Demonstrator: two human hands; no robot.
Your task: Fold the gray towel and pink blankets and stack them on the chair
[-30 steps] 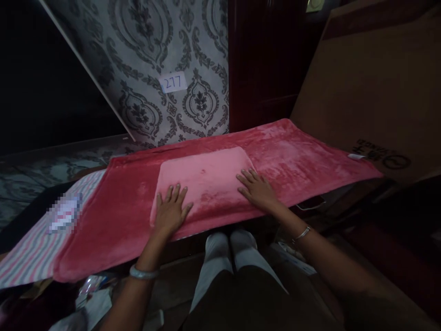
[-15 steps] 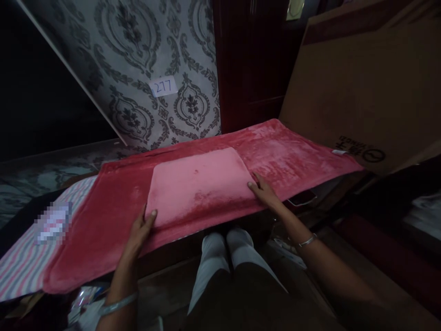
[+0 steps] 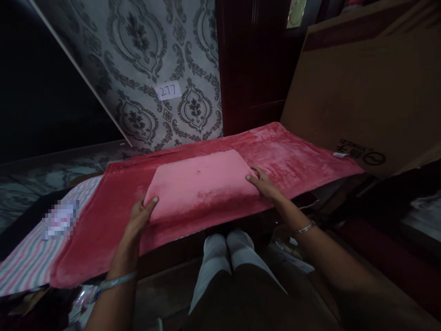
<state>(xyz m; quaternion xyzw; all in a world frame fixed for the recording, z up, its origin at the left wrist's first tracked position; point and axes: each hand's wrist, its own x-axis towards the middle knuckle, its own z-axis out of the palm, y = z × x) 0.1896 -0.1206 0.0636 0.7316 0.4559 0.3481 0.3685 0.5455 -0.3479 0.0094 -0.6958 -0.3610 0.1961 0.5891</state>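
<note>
A folded pink plush cloth (image 3: 196,179), with darker rubbed patches along its near part, lies over a larger red plush blanket (image 3: 93,220). My left hand (image 3: 142,214) grips its left side near the front corner, thumb on top and fingers hidden beneath. At the right side my right hand (image 3: 263,182) holds the edge the same way, thumb above. The cloth's near part sags toward the blanket; whether its underside still touches there, I cannot tell.
Striped fabric (image 3: 31,257) shows under the blanket at left, with a blurred-out item (image 3: 61,219) on it. A large cardboard box (image 3: 354,92) leans at right. Behind stand a patterned wall (image 3: 138,46) and a dark red door (image 3: 255,69). My knees (image 3: 227,248) are below the front edge.
Both hands have moved slightly up and away from me, the folded pink cloth's near side going with them. The view has shifted a little.
</note>
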